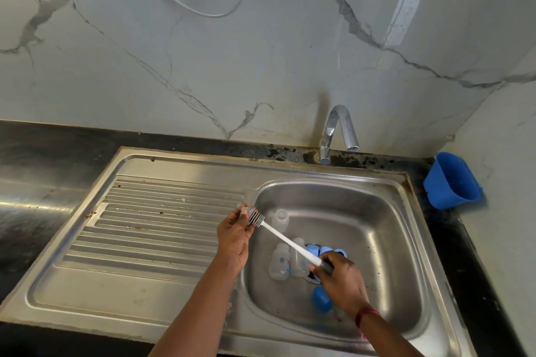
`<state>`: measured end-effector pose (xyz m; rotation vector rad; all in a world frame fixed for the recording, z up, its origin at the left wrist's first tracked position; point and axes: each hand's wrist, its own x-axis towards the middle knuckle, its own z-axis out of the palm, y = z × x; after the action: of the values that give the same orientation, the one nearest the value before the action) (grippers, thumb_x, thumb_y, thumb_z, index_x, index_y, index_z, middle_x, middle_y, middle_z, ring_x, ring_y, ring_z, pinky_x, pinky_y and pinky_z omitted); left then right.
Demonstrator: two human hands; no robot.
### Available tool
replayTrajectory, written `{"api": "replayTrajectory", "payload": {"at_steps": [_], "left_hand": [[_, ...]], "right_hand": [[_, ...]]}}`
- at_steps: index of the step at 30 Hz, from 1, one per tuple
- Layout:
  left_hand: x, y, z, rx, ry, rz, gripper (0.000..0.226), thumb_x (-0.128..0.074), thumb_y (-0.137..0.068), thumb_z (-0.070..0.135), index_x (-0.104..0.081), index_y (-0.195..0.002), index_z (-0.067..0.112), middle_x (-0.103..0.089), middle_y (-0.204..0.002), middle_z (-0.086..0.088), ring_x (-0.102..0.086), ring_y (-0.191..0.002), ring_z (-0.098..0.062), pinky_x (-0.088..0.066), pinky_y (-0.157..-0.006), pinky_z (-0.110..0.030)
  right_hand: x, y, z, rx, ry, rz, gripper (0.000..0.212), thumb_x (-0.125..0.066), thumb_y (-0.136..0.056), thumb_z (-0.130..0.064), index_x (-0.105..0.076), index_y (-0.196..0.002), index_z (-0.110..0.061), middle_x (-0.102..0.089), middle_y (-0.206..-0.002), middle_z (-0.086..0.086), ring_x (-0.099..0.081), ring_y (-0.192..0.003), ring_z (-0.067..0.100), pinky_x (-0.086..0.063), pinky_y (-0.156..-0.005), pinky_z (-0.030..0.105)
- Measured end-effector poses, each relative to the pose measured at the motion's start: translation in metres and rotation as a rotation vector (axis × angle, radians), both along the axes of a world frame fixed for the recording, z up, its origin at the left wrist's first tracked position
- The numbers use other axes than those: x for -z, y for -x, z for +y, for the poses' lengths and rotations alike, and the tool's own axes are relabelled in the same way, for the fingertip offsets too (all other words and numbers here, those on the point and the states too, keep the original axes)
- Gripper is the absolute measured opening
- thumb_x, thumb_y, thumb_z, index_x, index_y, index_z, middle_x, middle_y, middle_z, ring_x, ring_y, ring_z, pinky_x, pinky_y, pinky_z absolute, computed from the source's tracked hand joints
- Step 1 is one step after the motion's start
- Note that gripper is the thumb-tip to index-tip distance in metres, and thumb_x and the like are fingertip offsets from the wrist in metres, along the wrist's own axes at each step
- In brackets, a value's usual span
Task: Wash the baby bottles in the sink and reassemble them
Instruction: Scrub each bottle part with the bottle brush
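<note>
My left hand [233,236] pinches a small clear bottle teat [246,209] above the sink's left rim. My right hand [339,277] grips the handle of a white bottle brush [285,239], whose bristle head touches the teat. In the steel sink basin [377,226] lie clear baby bottles: one [281,219] near the back left, two more [280,262] side by side by the drain. Blue caps and rings [314,249] cluster at the drain, partly hidden by my right hand. A blue cap [322,300] lies nearer the front.
A ribbed steel drainboard [150,226] spreads left of the basin. The chrome tap [338,133] stands at the back, with no water seen running. A blue plastic tub [451,181] hangs at the right wall. Dark countertop [34,159] surrounds the sink.
</note>
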<state>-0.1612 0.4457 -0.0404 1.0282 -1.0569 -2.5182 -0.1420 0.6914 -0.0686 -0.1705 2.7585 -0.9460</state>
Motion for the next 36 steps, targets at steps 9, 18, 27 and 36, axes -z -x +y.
{"api": "replayTrajectory", "payload": {"at_steps": [9, 18, 27, 36], "left_hand": [[-0.008, 0.002, -0.005, 0.082, -0.026, 0.067, 0.013, -0.056, -0.095, 0.0, -0.067, -0.1, 0.003, -0.072, -0.095, -0.015, -0.066, -0.099, -0.028, -0.053, -0.094, -0.043], [-0.017, 0.006, -0.014, 0.056, -0.13, 0.166, 0.016, -0.062, -0.082, 0.007, -0.065, -0.097, 0.001, -0.074, -0.089, -0.009, -0.072, -0.088, -0.02, -0.062, -0.078, -0.034], [-0.021, 0.016, -0.01, -0.106, -0.026, 0.031, 0.007, -0.063, -0.091, 0.0, -0.068, -0.087, 0.004, -0.073, -0.079, -0.008, -0.068, -0.08, -0.019, -0.06, -0.079, -0.032], [-0.008, 0.014, -0.016, -0.303, 0.18, -0.196, 0.009, -0.073, -0.087, 0.007, -0.072, -0.095, 0.002, -0.07, -0.087, -0.015, -0.064, -0.067, -0.018, -0.057, -0.059, -0.025]], "right_hand": [[0.003, -0.005, 0.002, -0.084, 0.154, -0.227, 0.036, -0.048, -0.102, -0.034, -0.06, -0.069, -0.026, -0.052, -0.048, -0.01, -0.046, -0.047, 0.005, -0.039, -0.054, 0.02], [-0.021, 0.006, 0.0, -0.031, 0.387, -0.557, 0.048, -0.038, -0.106, -0.037, -0.061, -0.075, -0.008, -0.043, -0.045, 0.001, -0.035, -0.035, 0.012, -0.031, -0.037, 0.02], [-0.017, 0.02, 0.0, -0.022, 0.269, -0.363, 0.045, -0.049, -0.103, -0.027, -0.058, -0.061, -0.012, -0.05, -0.047, -0.003, -0.042, -0.039, 0.01, -0.038, -0.046, 0.024], [-0.008, 0.02, 0.022, -0.185, -0.202, 0.071, 0.052, -0.037, -0.093, -0.064, -0.063, -0.081, -0.02, -0.062, -0.062, -0.004, -0.057, -0.058, 0.019, -0.043, -0.054, 0.028]]}}
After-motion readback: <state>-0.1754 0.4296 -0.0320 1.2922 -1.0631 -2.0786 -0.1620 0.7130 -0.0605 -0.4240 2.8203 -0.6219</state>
